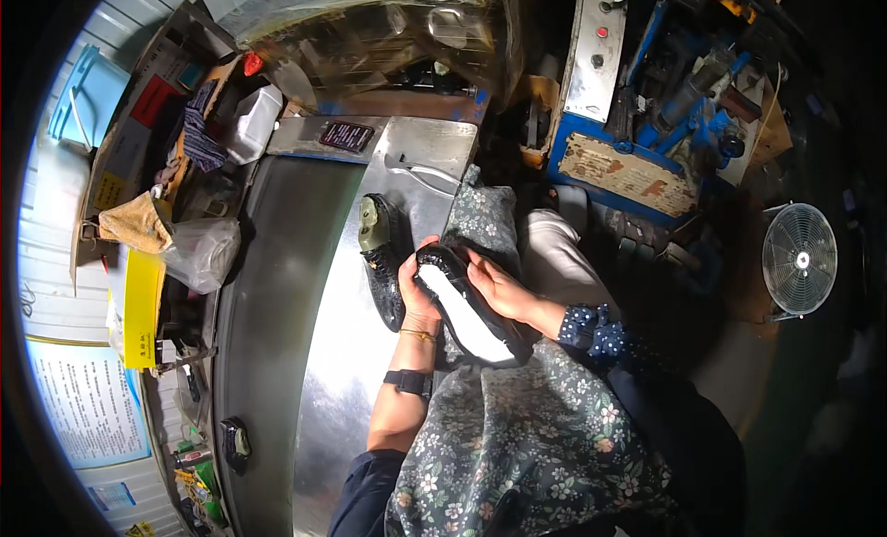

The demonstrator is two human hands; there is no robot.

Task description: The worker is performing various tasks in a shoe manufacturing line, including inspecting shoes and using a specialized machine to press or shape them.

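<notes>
Glossy black shoe (474, 302) with a long white strip (464, 319) facing upward, held above dark floral-print cloth (536, 412) between bare left hand (418, 292), clasping, finger spread hidden, and bare right hand (499, 289), fingers close together against its edge, possibly liable to slip through uneven grip.

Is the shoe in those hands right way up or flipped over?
Flipped over, it seems: the black shoe has its long white underside facing up, between the left hand and right hand.
</notes>
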